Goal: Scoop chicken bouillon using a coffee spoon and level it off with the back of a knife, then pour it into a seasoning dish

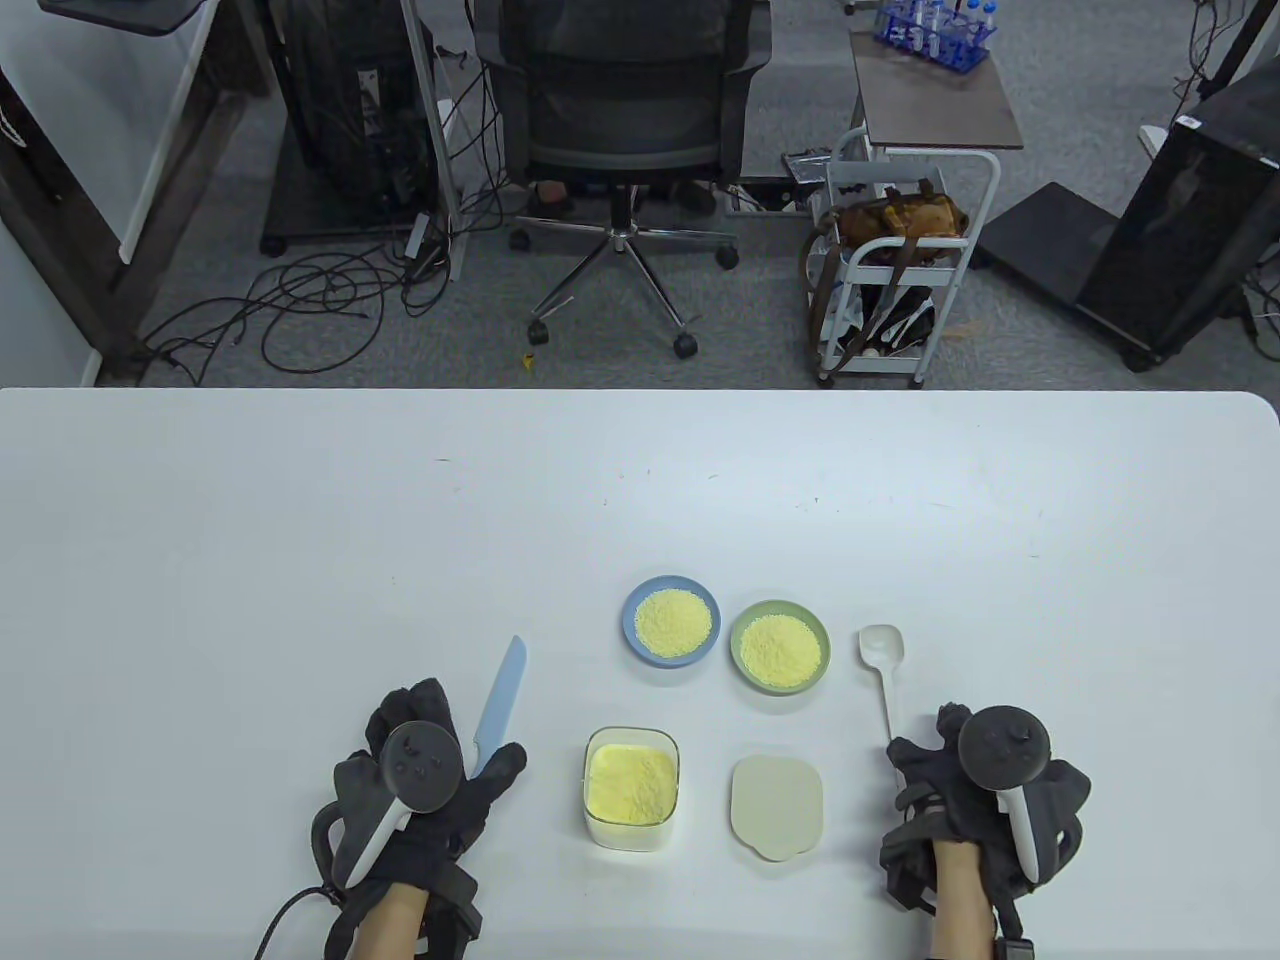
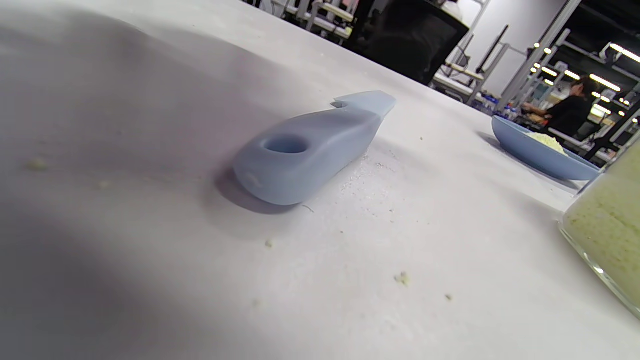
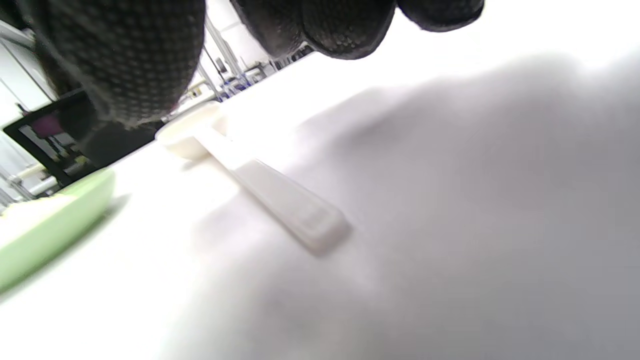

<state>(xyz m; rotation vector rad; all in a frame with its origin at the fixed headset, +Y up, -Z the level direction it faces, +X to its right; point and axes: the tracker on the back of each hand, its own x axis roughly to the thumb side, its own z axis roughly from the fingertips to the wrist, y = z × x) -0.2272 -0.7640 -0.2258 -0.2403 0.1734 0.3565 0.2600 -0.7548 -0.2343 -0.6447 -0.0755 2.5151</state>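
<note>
We had our left hand (image 1: pixel 430 775) down on the table (image 1: pixel 200 560) at the handle end of the pale blue knife (image 1: pixel 500 705); the left wrist view showed that handle lying bare on the surface with no finger round it, so we judged the hand relaxed and holding nothing. Our right hand (image 1: pixel 975 790) sat just behind the tail of the white coffee spoon (image 1: pixel 883 670). In the right wrist view the gloved fingertips (image 3: pixel 345 27) hung above the handle without touching it, so that hand too was loose and empty, as far as we could tell.

Each tool lay on the side of the hand meant to use it, handle towards us, which we read as a layout for picking both up at once. Between the hands stood the open clear container (image 1: pixel 632 788) of yellow chicken bouillon, with its beige lid (image 1: pixel 777 806) set just beside it to the right. Beyond it were the blue seasoning dish (image 1: pixel 671 620) and the green seasoning dish (image 1: pixel 779 647), side by side, each already holding yellow granules. We judged the scoop not yet begun; the grasp of spoon and knife would come first
</note>
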